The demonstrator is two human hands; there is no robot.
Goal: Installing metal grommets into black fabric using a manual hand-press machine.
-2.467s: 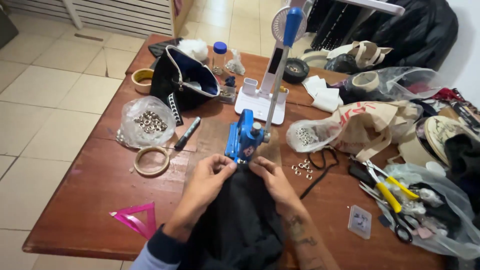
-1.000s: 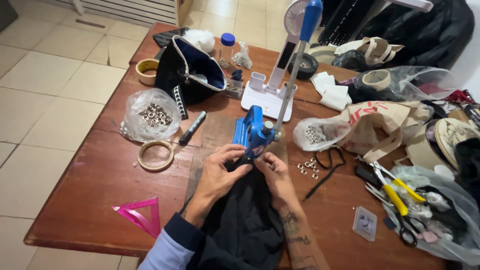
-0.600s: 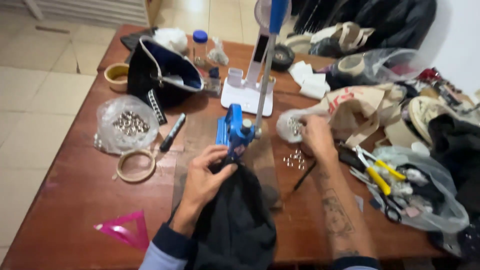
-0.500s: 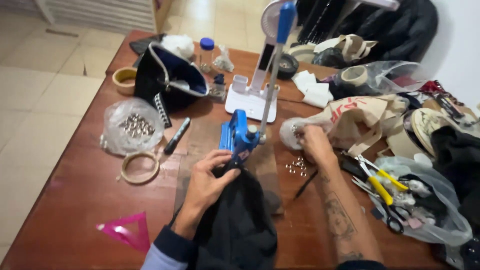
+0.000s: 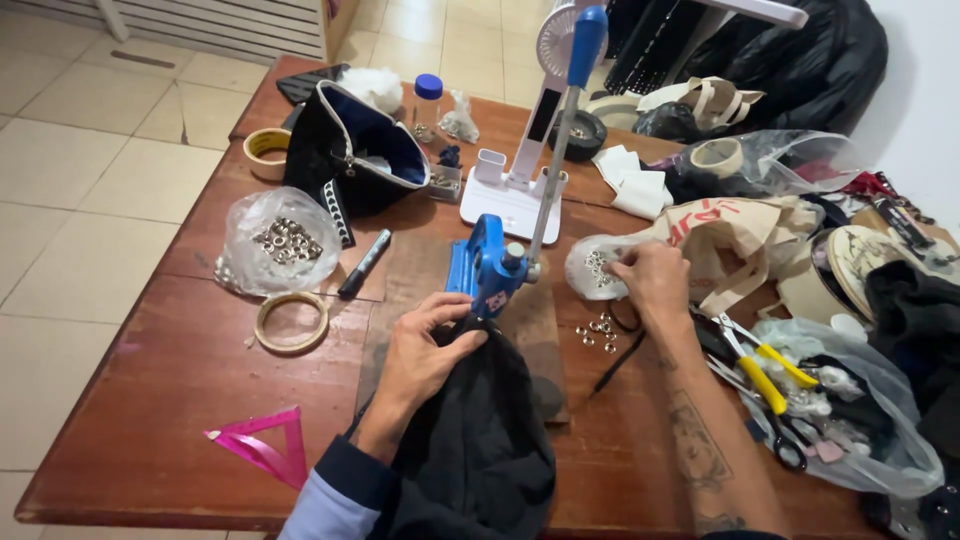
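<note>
While the press waits:
Left hand (image 5: 432, 345): fingers pinch black fabric (image 5: 478, 440) under blue eyelet press (image 5: 487, 272), keeping it placed.
Right hand (image 5: 650, 280): fingers curled, digging into eyelet bag (image 5: 598, 268), right of press.

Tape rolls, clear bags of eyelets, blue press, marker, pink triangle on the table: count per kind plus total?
Tape rolls: 3
Clear bags of eyelets: 2
Blue hand press: 1
Black marker: 1
Pink triangle ruler: 1
Total: 8
</note>
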